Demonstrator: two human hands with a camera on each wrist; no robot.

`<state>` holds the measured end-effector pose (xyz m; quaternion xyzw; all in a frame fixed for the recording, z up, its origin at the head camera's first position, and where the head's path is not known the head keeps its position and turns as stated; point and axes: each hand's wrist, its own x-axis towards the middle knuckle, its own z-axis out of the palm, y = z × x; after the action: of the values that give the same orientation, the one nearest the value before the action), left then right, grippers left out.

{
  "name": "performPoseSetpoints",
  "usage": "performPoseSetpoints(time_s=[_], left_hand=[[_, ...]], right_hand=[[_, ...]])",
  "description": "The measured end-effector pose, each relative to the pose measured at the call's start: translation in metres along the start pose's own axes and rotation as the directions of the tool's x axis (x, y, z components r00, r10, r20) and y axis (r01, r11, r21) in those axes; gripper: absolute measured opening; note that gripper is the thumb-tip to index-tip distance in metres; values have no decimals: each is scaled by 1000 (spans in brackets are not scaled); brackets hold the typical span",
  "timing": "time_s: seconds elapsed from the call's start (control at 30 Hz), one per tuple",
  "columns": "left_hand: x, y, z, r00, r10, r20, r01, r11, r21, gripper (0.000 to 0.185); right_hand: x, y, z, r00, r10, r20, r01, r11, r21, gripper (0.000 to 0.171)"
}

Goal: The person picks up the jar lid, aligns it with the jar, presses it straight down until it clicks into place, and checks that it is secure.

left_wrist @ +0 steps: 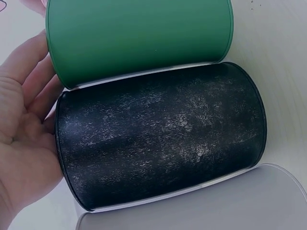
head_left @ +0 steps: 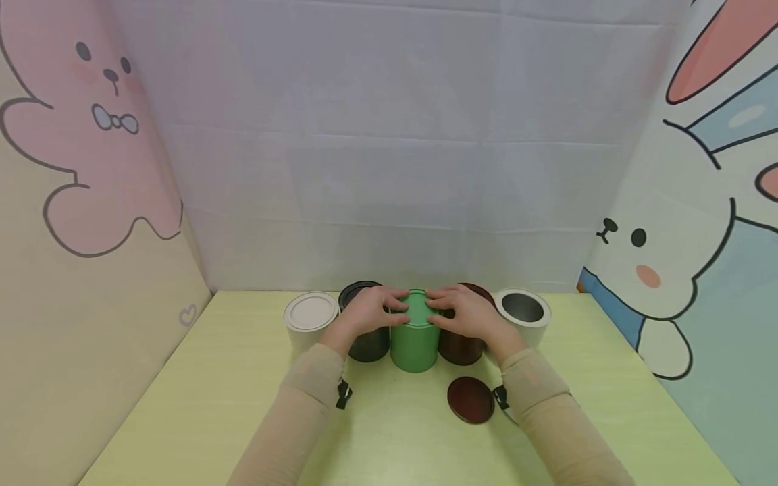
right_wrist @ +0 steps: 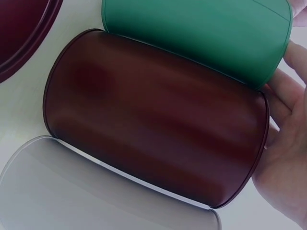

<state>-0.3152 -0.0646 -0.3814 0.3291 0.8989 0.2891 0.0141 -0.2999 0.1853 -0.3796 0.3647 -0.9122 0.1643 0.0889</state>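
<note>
Standing upright, green tin (head_left: pixel 414 343), smooth matte cylinder, lid on

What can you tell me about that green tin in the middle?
The green tin is a smooth cylinder, seemingly painted metal, standing upright on the yellow-green table with its matching lid on. It sits in a row between a black tin and a dark red tin. The left hand and right hand both rest fingers on its lid.

Green tin (head_left: pixel 415 344): cylindrical, upright, lid on, standing mid-row at the table's (head_left: pixel 243 405) far side, squeezed between a black tin (head_left: pixel 367 341) and a dark red tin (head_left: pixel 460 345), touching both. Fingers of both hands pressing on its lid.
</note>
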Motion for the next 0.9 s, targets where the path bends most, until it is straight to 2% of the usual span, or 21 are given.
performPoseSetpoints(time_s=[0.63,0.9], left_hand=[[0,0,-4,999,27,27,-27,999,19,31],[0,1,-6,999,40,34,-42,998,55,30]], right_hand=[[2,-1,-1,1000,-12,17,12,1000,-14,42],[2,0,0,999,-12,34,12,1000,-21,42]])
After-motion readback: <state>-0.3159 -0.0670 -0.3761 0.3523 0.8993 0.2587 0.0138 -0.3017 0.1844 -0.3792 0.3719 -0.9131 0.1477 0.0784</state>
